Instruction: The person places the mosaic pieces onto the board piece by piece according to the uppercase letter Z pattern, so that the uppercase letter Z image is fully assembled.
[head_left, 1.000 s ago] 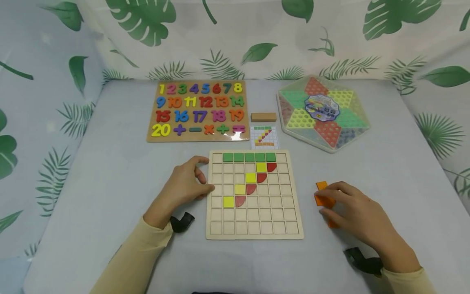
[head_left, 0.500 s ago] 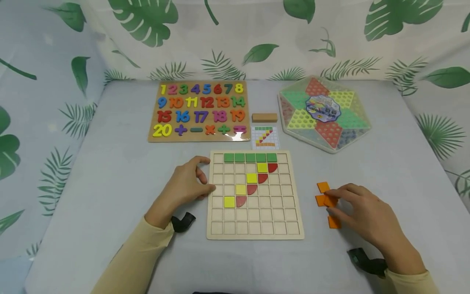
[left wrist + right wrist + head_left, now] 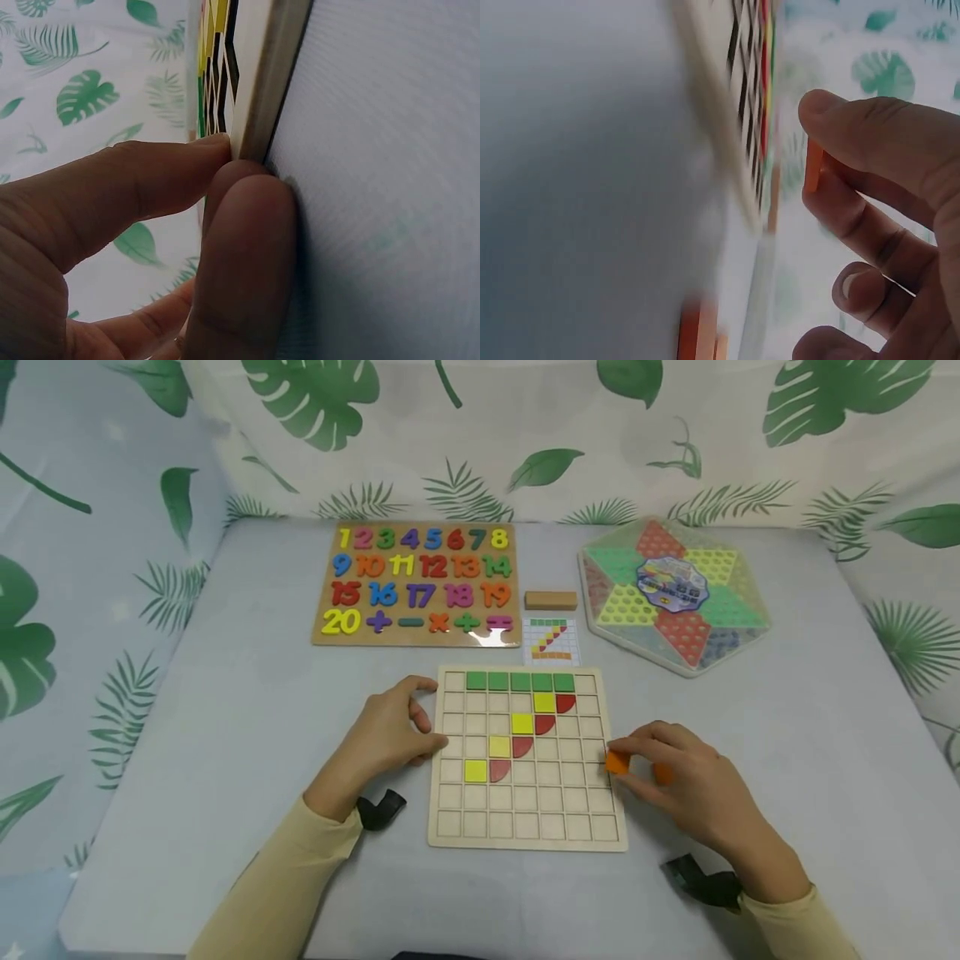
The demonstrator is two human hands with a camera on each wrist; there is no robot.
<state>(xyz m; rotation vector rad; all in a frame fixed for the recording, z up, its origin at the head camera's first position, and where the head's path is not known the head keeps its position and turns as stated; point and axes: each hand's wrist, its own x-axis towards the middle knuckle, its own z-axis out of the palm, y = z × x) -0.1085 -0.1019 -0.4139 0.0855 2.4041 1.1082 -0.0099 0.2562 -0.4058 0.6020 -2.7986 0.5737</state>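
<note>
A pale wooden grid board (image 3: 577, 800) lies flat, with green squares (image 3: 520, 682) along its top row and a diagonal of yellow squares (image 3: 498, 746) and red quarter-circles (image 3: 522, 747). At the board's left edge my left hand (image 3: 390, 727) holds on, thumb tip over the rim; the left wrist view shows another finger (image 3: 244, 255) against its side. My right hand (image 3: 686, 777) pinches an orange square tile (image 3: 617, 762) between thumb and finger, above the board's right edge. Beneath that hand, more orange tiles (image 3: 663, 773) are mostly hidden; the right wrist view shows them (image 3: 697, 330) blurred.
A small pattern card (image 3: 551, 642) lies behind the board, with a wooden block (image 3: 551, 601) beyond it. The number puzzle board (image 3: 420, 581) sits back left, a hexagonal Chinese checkers box (image 3: 672, 597) back right. Leaf-print cloth (image 3: 480, 435) hangs behind.
My right hand has lifted an orange tile from the loose ones and carried it left to the board's edge. The left hand keeps its place on the board; the head view has shifted slightly.
</note>
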